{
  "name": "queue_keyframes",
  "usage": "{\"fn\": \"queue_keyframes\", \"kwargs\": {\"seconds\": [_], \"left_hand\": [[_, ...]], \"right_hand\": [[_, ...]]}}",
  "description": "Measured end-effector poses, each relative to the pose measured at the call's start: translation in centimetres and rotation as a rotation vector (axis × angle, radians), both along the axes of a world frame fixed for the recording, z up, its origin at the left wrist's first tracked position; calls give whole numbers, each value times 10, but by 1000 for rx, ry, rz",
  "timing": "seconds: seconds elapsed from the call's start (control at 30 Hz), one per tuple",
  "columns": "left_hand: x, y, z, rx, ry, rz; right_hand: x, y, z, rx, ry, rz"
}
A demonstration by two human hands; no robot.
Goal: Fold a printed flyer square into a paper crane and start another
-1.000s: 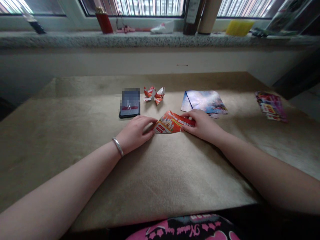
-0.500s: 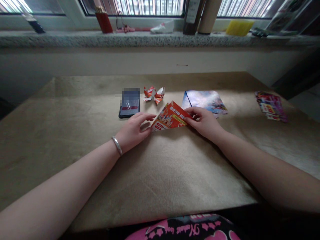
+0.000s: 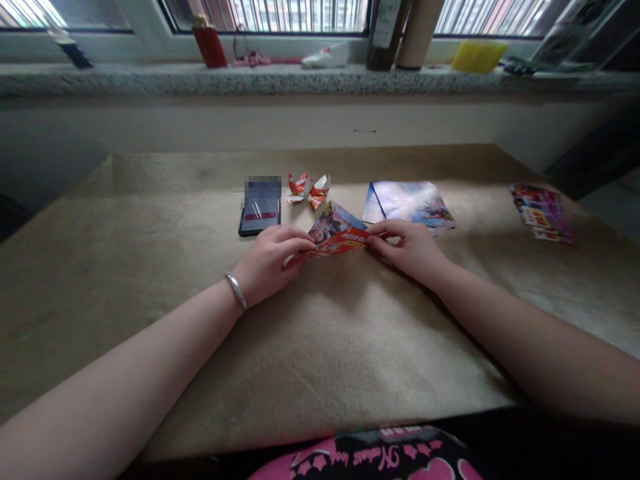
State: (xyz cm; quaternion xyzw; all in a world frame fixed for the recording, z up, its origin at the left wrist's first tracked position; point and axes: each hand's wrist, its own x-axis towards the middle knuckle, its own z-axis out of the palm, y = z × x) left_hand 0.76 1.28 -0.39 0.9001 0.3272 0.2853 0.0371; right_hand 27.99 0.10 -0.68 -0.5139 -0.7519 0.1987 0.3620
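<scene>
A folded orange printed paper (image 3: 336,235) is lifted a little off the tan felt-covered table (image 3: 325,347), near its middle. My left hand (image 3: 270,261), with a silver bracelet on the wrist, pinches the paper's left end. My right hand (image 3: 407,248) pinches its right end. The paper is partly spread open, so a blue-printed inner face shows at the top.
A phone (image 3: 260,208) lies just beyond my left hand. A small folded paper figure (image 3: 309,189) sits beside it. A stack of blue printed sheets (image 3: 410,203) lies behind my right hand, and pink leaflets (image 3: 543,212) lie far right. The windowsill (image 3: 300,79) holds cups and clutter.
The paper lay flat under both hands a second ago. It has since been raised off the table and spread open, showing its blue inner face.
</scene>
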Motion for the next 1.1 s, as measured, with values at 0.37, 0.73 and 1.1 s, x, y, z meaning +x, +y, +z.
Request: {"fn": "queue_keyframes", "kwargs": {"seconds": [0.37,0.73,1.1], "left_hand": [[-8,0,1,-18,91,-18],[-8,-2,3,-84,140,-144],[-6,-3,10,66,313,-234]], "right_hand": [[9,-4,7,-75,-97,91],[12,-2,4,60,-231,335],[7,-8,7,161,-453,480]]}}
